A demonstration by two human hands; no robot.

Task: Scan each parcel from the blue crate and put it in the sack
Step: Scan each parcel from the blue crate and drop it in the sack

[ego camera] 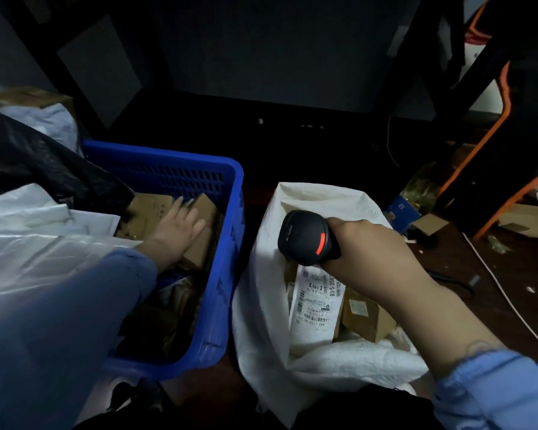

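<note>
Blue sleeve (59, 321) reaches into blue crate (218, 243) of brown cardboard parcels (199, 243).

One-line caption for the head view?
Left hand reaches into blue crate for a parcel; right hand holds scanner over sack.

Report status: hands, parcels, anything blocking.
Left hand flat on a cardboard parcel in the blue crate, not lifted. Right hand grips the scanner over the sack. Nothing blocking.
</note>
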